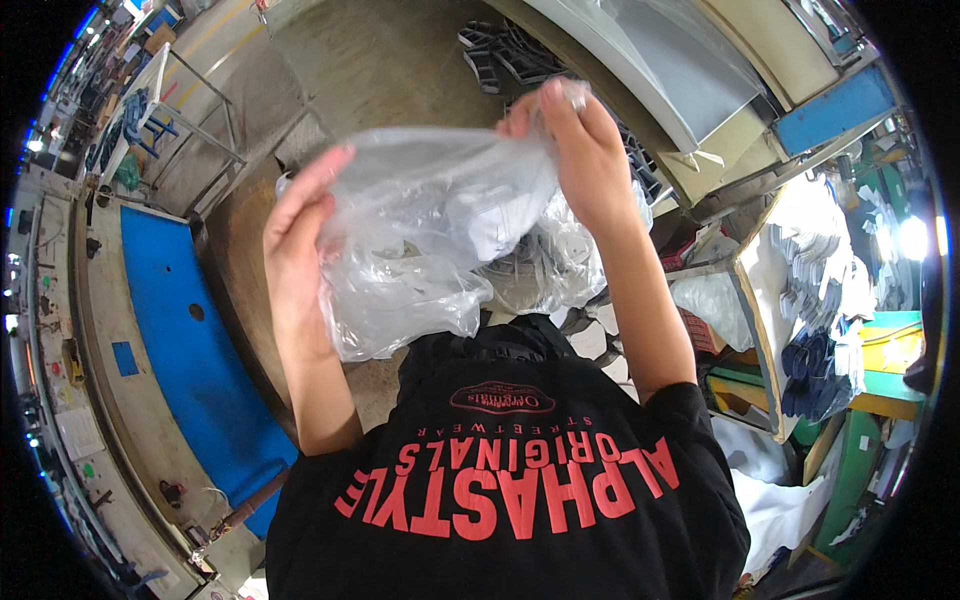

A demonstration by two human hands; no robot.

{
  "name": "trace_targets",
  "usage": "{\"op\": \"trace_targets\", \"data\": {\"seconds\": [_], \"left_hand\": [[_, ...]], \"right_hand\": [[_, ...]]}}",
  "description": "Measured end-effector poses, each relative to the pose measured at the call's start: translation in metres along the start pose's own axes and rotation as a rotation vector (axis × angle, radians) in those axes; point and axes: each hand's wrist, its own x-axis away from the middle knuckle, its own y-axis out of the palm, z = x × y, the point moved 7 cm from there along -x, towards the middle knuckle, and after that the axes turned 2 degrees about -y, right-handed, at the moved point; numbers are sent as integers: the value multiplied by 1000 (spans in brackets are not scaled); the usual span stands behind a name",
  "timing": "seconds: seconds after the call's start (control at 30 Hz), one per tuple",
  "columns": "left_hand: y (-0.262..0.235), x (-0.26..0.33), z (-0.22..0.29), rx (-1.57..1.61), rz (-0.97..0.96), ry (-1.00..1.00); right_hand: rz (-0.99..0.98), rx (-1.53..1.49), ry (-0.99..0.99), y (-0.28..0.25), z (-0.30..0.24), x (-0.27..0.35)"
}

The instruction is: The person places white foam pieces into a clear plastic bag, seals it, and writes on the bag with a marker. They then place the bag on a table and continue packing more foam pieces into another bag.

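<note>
A person in a black shirt with red lettering (510, 480) held up a crumpled, clear plastic bag (430, 235) in front of the chest with both bare hands. The thin film was wrinkled and cloudy, with pale flat pieces showing dimly through it; its lower end sagged below the fingers toward the collar. The left hand (298, 255) gripped the bag's left edge, fingers curled around the film. The right hand (580, 160) pinched the bag's top right corner, its fingertips closed on a gathered bit of plastic. The bag stretched between the two hands and hid the floor directly behind it.

Left of the left hand's fingers lay a long blue mat (185, 350) on a pale workbench. Right of the right hand's fingers stood an open cardboard box (790, 300) holding stacks of white and dark blue flat pieces. Beyond the fingertips stretched a grey concrete floor (380, 60) with dark scattered parts (505, 55) on it.
</note>
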Motion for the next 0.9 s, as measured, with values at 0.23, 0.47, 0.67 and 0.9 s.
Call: {"op": "trace_targets", "data": {"seconds": [0.23, 0.47, 0.67, 0.9], "left_hand": [[-5, -10, 2, 230, -108, -31], [-65, -5, -44, -108, 47, -89], [-100, 21, -92, 137, 174, -244], [-108, 46, -137, 227, 236, -411]], "right_hand": [[96, 37, 169, -15, 53, -34], [243, -255, 223, -33, 55, -8], [537, -68, 203, -161, 90, 65], [1159, 153, 357, -310, 226, 177]]}}
